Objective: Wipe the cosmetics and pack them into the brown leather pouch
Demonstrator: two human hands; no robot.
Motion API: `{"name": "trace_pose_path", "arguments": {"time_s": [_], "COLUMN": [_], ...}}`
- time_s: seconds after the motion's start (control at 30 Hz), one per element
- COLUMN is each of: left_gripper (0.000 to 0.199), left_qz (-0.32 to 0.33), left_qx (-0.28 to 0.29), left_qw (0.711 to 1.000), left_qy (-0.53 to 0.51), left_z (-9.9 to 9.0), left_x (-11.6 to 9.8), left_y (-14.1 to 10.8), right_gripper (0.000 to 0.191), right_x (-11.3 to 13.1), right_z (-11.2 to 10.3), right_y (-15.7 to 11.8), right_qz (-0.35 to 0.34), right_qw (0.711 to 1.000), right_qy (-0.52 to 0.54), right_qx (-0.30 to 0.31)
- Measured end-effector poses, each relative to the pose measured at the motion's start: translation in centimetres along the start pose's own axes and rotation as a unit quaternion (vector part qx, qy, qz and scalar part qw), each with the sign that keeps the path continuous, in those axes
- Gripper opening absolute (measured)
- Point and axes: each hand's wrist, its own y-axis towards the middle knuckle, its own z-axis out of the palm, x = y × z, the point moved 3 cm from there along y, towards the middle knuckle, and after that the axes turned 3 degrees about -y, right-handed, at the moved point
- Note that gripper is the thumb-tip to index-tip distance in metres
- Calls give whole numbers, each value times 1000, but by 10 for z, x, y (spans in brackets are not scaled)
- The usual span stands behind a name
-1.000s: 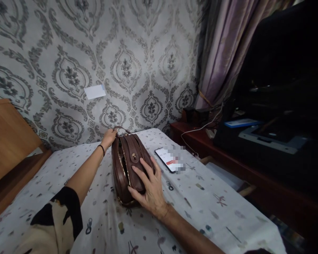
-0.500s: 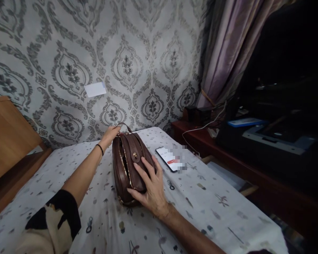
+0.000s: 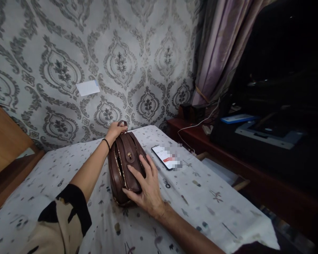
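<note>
A brown leather handbag (image 3: pixel 127 141) lies on the patterned white cloth, its gold-toothed zippers running lengthwise and a small gold clasp on the middle panel. The left zipper gapes, showing a dark slit; the contents cannot be made out. At the far end, my left hand (image 3: pixel 116 131) is closed, with the bag's short strap (image 3: pixel 122 122) looping up at its fingertips. Part of that grip is hidden. My right hand (image 3: pixel 147 188) rests on the near right part of the bag, fingers spread over the top and thumb by the zipper's near end.
A phone (image 3: pixel 164 157) with a lit screen lies right of the bag. Beyond the bed's right edge, a dark red stand (image 3: pixel 178 128) carries a white cable and a blue-edged item (image 3: pixel 238 119). An open drawer (image 3: pixel 217 171) juts toward the bed. Wooden furniture (image 3: pixel 7 141) borders the left.
My left hand has shifted slightly right across the bag's far end, and the strap now forms a tighter loop beside it. My right hand stays on the bag. The view has turned slightly.
</note>
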Motion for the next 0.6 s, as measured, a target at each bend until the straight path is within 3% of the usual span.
{"name": "trace_pose_path", "arguments": {"time_s": [0.3,0.6], "left_gripper": [24,27], "left_qz": [65,92], "left_qx": [-22,29], "left_qw": [998,995], "left_qy": [-1,-33], "left_z": [-8,-7], "left_x": [-15,-30], "left_y": [-19,-34], "right_gripper": [58,57], "right_x": [-2,-2], "right_z": [1,1], "right_y": [1,1], "right_qz": [10,3], "right_qw": [1000,1000], "right_qy": [24,9], "right_qx": [0,-3]}}
